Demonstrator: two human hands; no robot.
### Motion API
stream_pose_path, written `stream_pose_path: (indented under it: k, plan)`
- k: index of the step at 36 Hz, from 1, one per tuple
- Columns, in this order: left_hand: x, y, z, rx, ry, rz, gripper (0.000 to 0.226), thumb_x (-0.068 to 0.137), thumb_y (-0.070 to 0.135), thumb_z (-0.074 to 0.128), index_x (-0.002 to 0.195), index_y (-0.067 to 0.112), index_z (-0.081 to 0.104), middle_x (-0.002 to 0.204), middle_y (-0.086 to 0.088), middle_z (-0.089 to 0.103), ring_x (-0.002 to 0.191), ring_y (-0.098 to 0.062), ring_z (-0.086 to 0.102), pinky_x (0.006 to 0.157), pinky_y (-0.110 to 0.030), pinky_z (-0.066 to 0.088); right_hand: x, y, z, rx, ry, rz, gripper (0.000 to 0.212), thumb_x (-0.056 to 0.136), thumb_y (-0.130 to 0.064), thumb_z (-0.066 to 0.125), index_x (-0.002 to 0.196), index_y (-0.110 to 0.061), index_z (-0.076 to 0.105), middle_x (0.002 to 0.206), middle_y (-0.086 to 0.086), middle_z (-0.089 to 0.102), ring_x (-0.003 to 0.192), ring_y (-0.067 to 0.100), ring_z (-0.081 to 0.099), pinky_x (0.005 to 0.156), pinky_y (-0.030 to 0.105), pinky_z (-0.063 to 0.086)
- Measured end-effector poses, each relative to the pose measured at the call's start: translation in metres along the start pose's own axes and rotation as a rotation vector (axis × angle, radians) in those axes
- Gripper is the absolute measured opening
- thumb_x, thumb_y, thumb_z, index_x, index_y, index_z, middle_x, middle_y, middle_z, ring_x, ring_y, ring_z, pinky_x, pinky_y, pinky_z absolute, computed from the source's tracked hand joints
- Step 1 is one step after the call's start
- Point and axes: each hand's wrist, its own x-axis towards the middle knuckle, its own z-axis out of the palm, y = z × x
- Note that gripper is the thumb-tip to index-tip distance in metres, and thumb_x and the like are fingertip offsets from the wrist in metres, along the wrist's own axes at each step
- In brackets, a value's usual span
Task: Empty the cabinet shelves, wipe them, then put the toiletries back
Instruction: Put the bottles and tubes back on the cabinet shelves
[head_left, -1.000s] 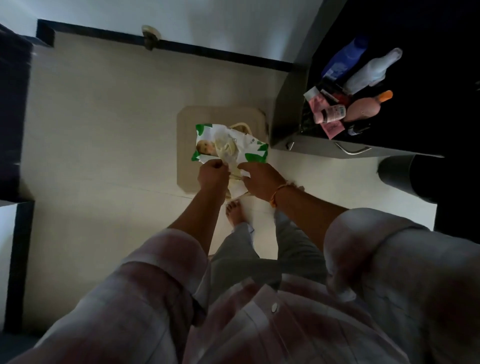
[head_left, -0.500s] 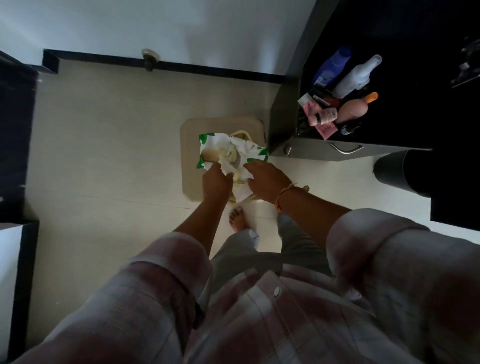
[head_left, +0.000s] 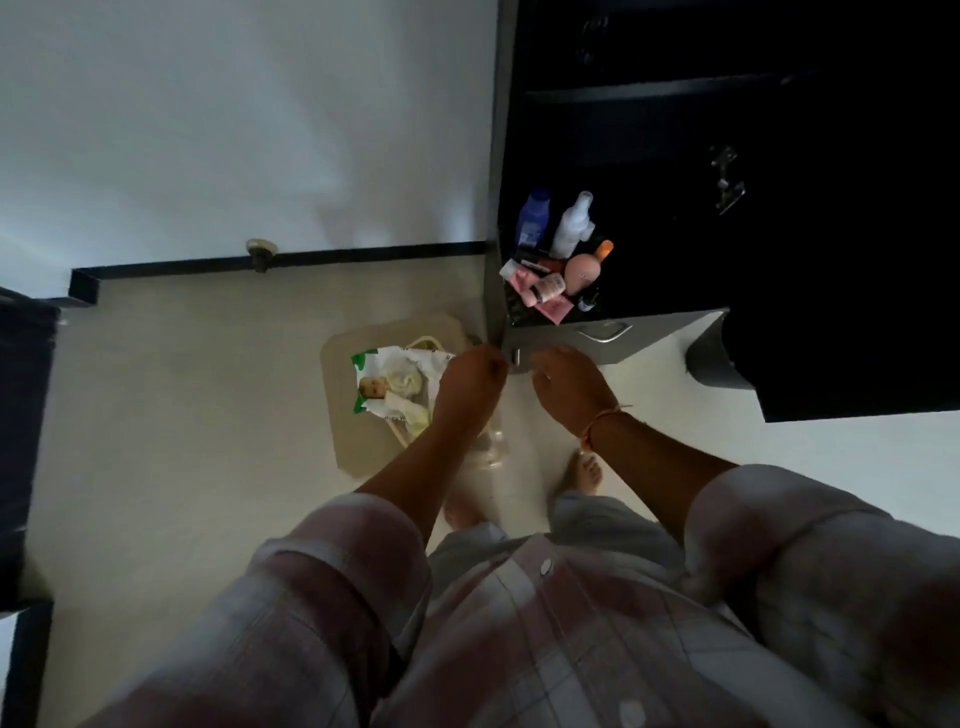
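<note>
Pale floor (head_left: 182, 415), one wipes pack (head_left: 397, 387), three tall bottles (head_left: 574, 223); left hand (head_left: 470, 384) fingers curled, hold unclear; right hand (head_left: 569, 389) fingers loose.

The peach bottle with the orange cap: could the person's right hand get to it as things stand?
Probably yes. The right hand is just in front of the drawer, the peach bottle sits close behind on the dark shelf, and nothing seems to block the way.
</note>
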Motion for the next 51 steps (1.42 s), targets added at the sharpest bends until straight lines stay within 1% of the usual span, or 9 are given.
stream_pose_path:
  k: [4,12,17,21,27,32,41,46,51]
  plan:
    - [0.016,0.038,0.011,0.034,-0.018,0.066,0.020,0.094,0.021,0.058,0.095,0.007,0.071,0.095,-0.012,0.072,0.085,-0.028,0.066,0.077,-0.033,0.051,0.005,0.028,-0.032,-0.005,0.129,0.029,0.017,0.091,-0.015,0.055,0.098,-0.009,0.069,0.099,0.014,0.070,0.095,0.036,0.064,0.081,0.035,0.048]
    - [0.044,0.087,0.043,0.070,0.045,0.043,0.016,0.091,0.029,0.061,0.097,0.015,0.068,0.093,-0.010,0.073,0.087,-0.031,0.067,0.073,-0.036,0.053,0.012,0.085,-0.073,0.063,0.177,0.080,0.020,0.091,-0.030,0.061,0.094,-0.012,0.070,0.094,0.016,0.071,0.094,0.038,0.064,0.073,0.037,0.048]
    - [0.059,0.108,0.060,0.073,0.120,0.040,0.016,0.092,0.023,0.062,0.096,0.010,0.068,0.097,-0.013,0.071,0.090,-0.032,0.065,0.066,-0.026,0.037,0.020,0.105,-0.088,0.046,0.180,0.031,0.020,0.095,-0.027,0.054,0.095,-0.012,0.067,0.097,0.017,0.069,0.096,0.039,0.062,0.073,0.036,0.046]
    - [0.076,0.115,0.067,0.062,0.177,0.030,0.023,0.087,0.014,0.064,0.110,0.016,0.067,0.112,-0.010,0.066,0.102,-0.027,0.062,0.077,-0.024,0.039,0.033,0.112,-0.099,0.049,0.200,0.000,0.016,0.094,-0.026,0.055,0.096,-0.013,0.065,0.098,0.014,0.068,0.097,0.036,0.062,0.072,0.035,0.047]
    - [0.098,0.120,0.059,0.123,0.199,0.179,0.047,0.081,0.001,0.065,0.126,0.012,0.062,0.121,-0.015,0.062,0.113,-0.031,0.056,0.096,-0.036,0.044,0.057,0.101,-0.102,0.137,0.195,-0.007,0.023,0.088,-0.027,0.067,0.105,-0.012,0.064,0.108,0.015,0.066,0.103,0.037,0.061,0.080,0.039,0.051]
    - [0.113,0.118,0.056,0.257,0.149,0.316,0.038,0.076,-0.001,0.068,0.114,0.003,0.066,0.106,-0.020,0.064,0.101,-0.038,0.059,0.087,-0.045,0.047,0.074,0.092,-0.094,0.124,0.201,-0.013,0.028,0.086,-0.032,0.069,0.107,-0.014,0.067,0.109,0.014,0.065,0.104,0.035,0.060,0.080,0.038,0.051]
    - [0.137,0.103,0.051,0.278,0.029,0.314,0.051,0.071,0.002,0.069,0.121,0.006,0.063,0.111,-0.020,0.062,0.103,-0.041,0.056,0.090,-0.046,0.046,0.092,0.076,-0.083,0.098,0.191,0.048,0.035,0.087,-0.039,0.065,0.115,-0.018,0.065,0.113,0.012,0.064,0.106,0.035,0.060,0.082,0.040,0.052]
    - [0.145,0.104,0.047,0.280,0.013,0.347,0.012,0.076,0.006,0.062,0.085,0.009,0.070,0.092,-0.016,0.063,0.090,-0.034,0.058,0.080,-0.044,0.047,0.099,0.075,-0.073,0.091,0.187,0.077,0.028,0.088,-0.033,0.063,0.113,-0.022,0.065,0.112,0.008,0.063,0.105,0.033,0.061,0.082,0.039,0.054]
    - [0.149,0.105,0.046,0.207,-0.049,0.287,0.012,0.083,0.012,0.056,0.077,0.009,0.066,0.089,-0.013,0.061,0.085,-0.028,0.057,0.077,-0.044,0.046,0.104,0.077,-0.069,0.108,0.186,0.087,0.022,0.090,-0.027,0.062,0.111,-0.021,0.066,0.111,0.009,0.063,0.103,0.033,0.061,0.081,0.039,0.054]
